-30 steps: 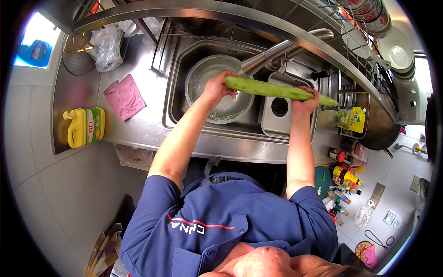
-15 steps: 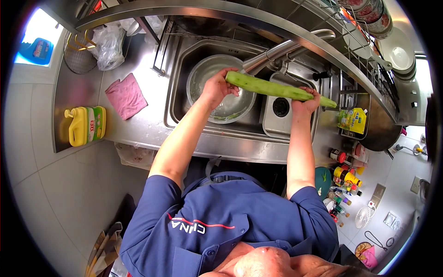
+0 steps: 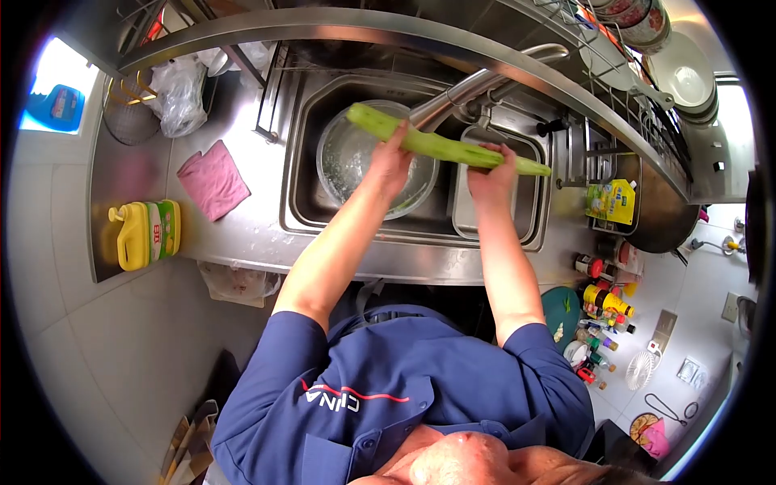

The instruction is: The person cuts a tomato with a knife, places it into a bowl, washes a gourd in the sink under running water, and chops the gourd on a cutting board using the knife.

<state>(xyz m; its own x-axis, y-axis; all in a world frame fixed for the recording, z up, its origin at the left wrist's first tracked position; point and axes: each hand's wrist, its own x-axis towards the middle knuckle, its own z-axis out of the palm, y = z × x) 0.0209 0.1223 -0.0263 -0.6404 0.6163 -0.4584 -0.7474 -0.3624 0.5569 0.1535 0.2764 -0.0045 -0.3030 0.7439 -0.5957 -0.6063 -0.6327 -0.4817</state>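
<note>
A long pale green vegetable (image 3: 440, 147) lies across both my hands above the sink (image 3: 301, 194). My left hand (image 3: 392, 166) grips it left of its middle, over the right side of a round metal basin (image 3: 333, 166). Nearer its right end, my right hand (image 3: 493, 176) is wrapped round it above the smaller sink bowl. The vegetable's left end sticks out past my left hand over the basin. Behind it, the faucet (image 3: 453, 101) reaches down from the upper right.
A pink cloth (image 3: 214, 180) and a yellow jug (image 3: 145, 234) are on the left. A metal rack rail (image 3: 388, 26) arches across the back. To the right stand a yellow pouch (image 3: 614, 202), several bottles (image 3: 606, 301) and stacked bowls (image 3: 683, 73).
The vegetable has moved left, its left end now over the basin. My left hand has shifted along it toward the middle, and my right hand has moved left with it.
</note>
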